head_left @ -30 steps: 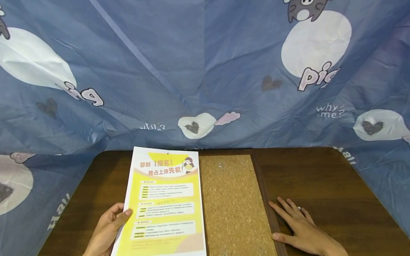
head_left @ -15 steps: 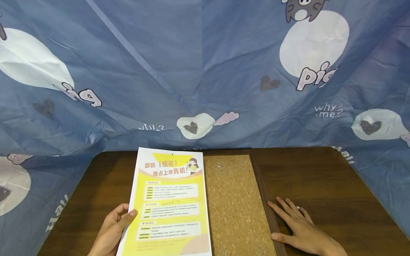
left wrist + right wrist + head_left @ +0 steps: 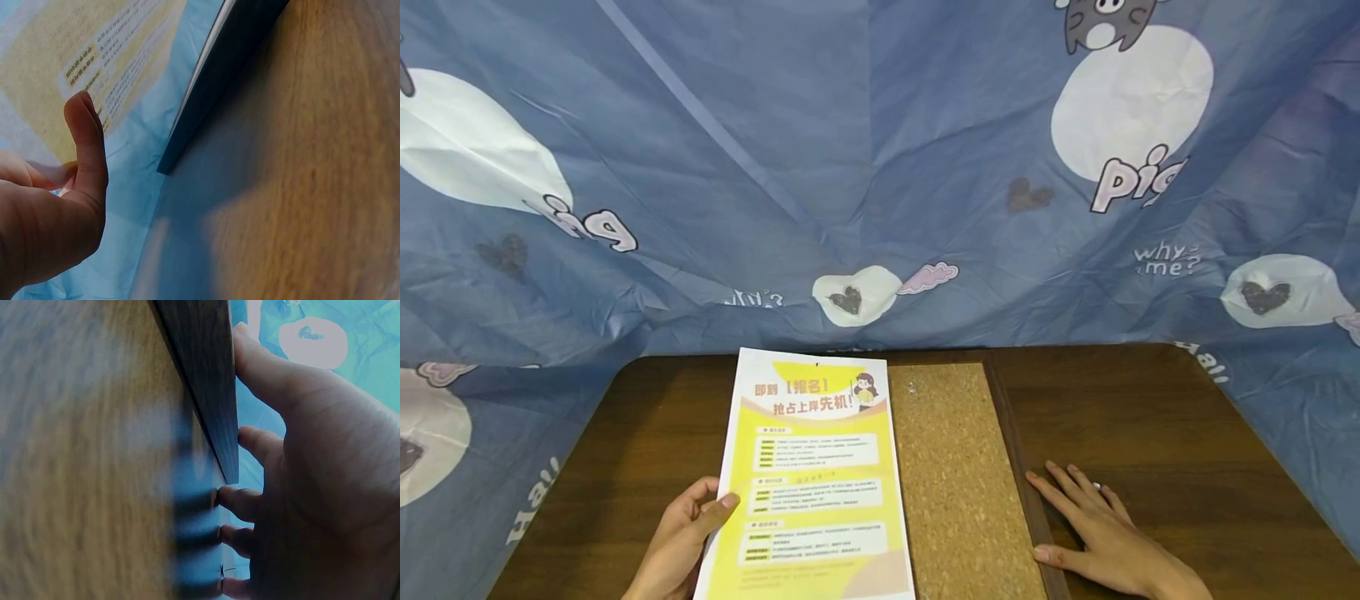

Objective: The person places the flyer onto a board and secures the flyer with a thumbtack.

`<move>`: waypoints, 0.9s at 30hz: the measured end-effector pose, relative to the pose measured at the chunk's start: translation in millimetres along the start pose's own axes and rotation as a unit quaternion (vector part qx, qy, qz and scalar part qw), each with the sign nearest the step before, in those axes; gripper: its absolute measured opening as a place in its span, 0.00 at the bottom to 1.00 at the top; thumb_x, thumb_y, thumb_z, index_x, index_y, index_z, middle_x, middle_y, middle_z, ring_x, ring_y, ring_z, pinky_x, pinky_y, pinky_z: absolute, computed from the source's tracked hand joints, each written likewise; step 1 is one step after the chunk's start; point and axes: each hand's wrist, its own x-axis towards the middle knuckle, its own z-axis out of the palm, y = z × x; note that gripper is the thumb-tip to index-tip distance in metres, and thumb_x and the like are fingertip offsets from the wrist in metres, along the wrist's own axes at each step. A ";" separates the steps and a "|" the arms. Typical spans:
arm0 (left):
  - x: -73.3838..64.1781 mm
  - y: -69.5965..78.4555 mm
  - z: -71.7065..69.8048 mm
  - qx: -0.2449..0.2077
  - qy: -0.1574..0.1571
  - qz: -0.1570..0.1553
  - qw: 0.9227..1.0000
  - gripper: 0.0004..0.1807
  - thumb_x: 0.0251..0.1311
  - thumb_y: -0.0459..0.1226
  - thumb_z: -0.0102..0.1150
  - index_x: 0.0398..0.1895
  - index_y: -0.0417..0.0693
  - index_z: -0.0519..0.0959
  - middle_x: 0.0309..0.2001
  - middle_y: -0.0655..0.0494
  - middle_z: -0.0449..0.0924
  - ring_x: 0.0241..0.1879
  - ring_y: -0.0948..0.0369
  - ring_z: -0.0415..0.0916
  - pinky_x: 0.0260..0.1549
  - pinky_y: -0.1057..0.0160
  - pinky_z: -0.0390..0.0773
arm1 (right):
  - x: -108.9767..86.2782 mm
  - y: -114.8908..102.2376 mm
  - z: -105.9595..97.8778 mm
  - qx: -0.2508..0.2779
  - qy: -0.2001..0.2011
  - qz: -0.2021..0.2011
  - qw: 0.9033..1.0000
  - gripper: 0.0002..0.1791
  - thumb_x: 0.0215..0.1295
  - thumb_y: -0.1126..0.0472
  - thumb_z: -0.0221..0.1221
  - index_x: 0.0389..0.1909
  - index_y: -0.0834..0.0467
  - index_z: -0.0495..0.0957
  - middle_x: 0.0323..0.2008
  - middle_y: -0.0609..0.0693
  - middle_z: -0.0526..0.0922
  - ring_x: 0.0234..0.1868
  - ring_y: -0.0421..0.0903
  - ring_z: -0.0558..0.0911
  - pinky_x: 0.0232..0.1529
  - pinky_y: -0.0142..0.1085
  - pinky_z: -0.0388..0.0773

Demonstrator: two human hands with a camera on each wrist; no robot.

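My left hand point(image 3: 681, 537) pinches the left edge of a yellow and white printed sheet point(image 3: 820, 475), thumb on top. In the left wrist view the raised thumb point(image 3: 87, 140) lies over the print. The sheet hides the left part of a brown-framed cork board point(image 3: 958, 467). A small dark mark sits at the sheet's top middle. My right hand point(image 3: 1105, 537) is spread beside the board, fingertips and thumb at its right frame edge. From the right wrist, the thumb and index finger of the hand point(image 3: 331, 462) meet the frame point(image 3: 206, 375).
The board lies on a dark wooden table point(image 3: 1150, 417). Small clear objects, perhaps pins, sit near the top of the cork. Behind the table's far edge hangs a blue printed cloth point(image 3: 760, 208), which also drops past both sides.
My left hand has moved right with the sheet, which now covers more of the cork. The right hand stays at the board's frame.
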 end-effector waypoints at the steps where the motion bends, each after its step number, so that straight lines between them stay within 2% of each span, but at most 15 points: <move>1: 0.0 0.3 0.6 0.000 0.002 -0.002 1.000 0.10 0.74 0.36 0.51 0.49 0.37 0.68 0.40 0.45 0.86 0.37 0.49 0.86 0.36 0.54 0.84 | 0.1 0.0 0.0 0.001 0.000 0.000 1.000 0.41 0.65 0.43 0.62 0.77 0.43 0.57 0.74 0.65 0.54 0.71 0.76 0.49 0.53 0.77 0.45; 13: 0.8 2.3 5.1 -0.003 -0.010 -0.015 1.000 0.11 0.74 0.36 0.50 0.50 0.37 0.67 0.41 0.44 0.86 0.38 0.48 0.86 0.37 0.53 0.84 | -0.5 -1.2 -1.0 0.000 0.001 -0.001 1.000 0.41 0.65 0.43 0.62 0.77 0.42 0.57 0.74 0.65 0.54 0.70 0.76 0.49 0.53 0.78 0.45; 22: 3.3 2.8 13.9 -0.013 0.018 -0.018 1.000 0.13 0.73 0.34 0.51 0.52 0.34 0.66 0.41 0.43 0.85 0.37 0.48 0.86 0.37 0.53 0.84 | -1.1 -1.4 -1.2 0.008 -0.001 -0.001 1.000 0.42 0.65 0.43 0.62 0.77 0.43 0.56 0.75 0.65 0.53 0.71 0.76 0.48 0.54 0.77 0.44; 27: 6.4 1.3 15.7 -0.015 0.018 -0.009 1.000 0.10 0.73 0.32 0.50 0.51 0.33 0.67 0.40 0.44 0.86 0.36 0.51 0.86 0.35 0.56 0.85 | -0.9 -1.0 -1.1 0.003 -0.002 0.003 1.000 0.42 0.65 0.42 0.62 0.77 0.43 0.56 0.75 0.65 0.53 0.71 0.75 0.48 0.54 0.77 0.44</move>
